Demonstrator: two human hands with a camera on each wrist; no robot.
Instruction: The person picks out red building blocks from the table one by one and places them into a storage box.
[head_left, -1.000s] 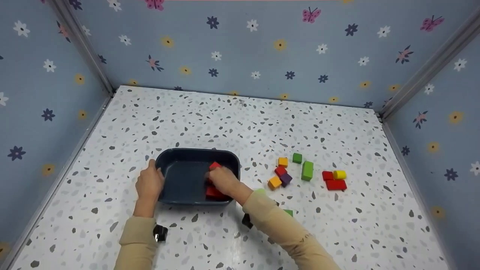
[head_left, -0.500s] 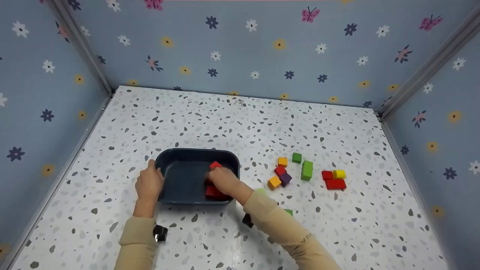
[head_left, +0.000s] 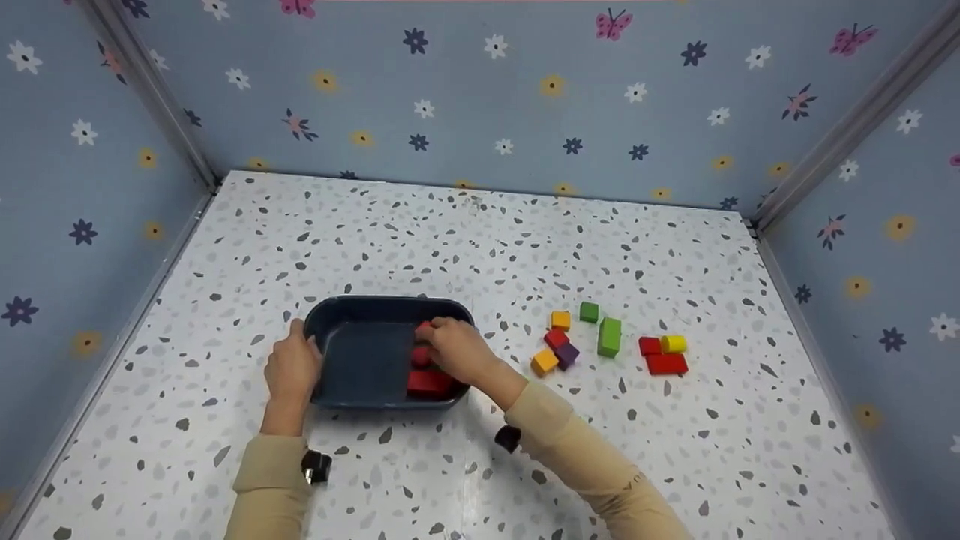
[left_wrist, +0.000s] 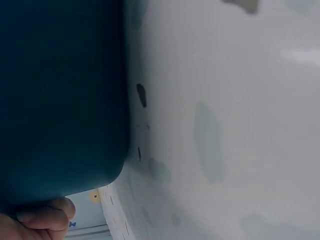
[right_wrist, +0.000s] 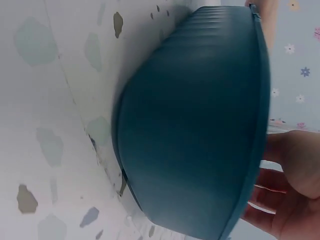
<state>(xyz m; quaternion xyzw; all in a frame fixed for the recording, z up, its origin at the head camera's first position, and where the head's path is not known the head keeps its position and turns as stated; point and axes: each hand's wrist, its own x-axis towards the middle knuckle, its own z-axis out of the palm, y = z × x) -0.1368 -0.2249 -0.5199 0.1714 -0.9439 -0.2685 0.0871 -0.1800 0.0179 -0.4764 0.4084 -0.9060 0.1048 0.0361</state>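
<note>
My left hand (head_left: 292, 367) grips the left end of a dark blue rectangular tray (head_left: 356, 406), thumb at the rim. In the left wrist view, curled fingers (left_wrist: 52, 217) show beside the tray's wall (left_wrist: 60, 100). My right hand (head_left: 465, 352) reaches over the right rim, its fingers apart above red blocks inside. A red rectangular block (head_left: 429, 385) lies near the front right corner, with a smaller rounded red piece (head_left: 421, 357) behind it. Another red block (head_left: 424, 327) is partly covered by the fingers. In the right wrist view, the tray's wall hides the fingertips.
Right of the tray lie orange cubes (head_left: 545, 362), a red cube (head_left: 556, 340), a purple cube (head_left: 567, 355), a green cube (head_left: 589, 312) and a taller green block (head_left: 609, 337). Further right are red blocks (head_left: 667, 364) and a yellow cylinder (head_left: 674, 343). Patterned walls enclose the speckled table.
My right hand has lifted slightly and shifted right, uncovering the rounded red piece. The right forearm now covers the green block in front. My left hand keeps its hold on the tray.
</note>
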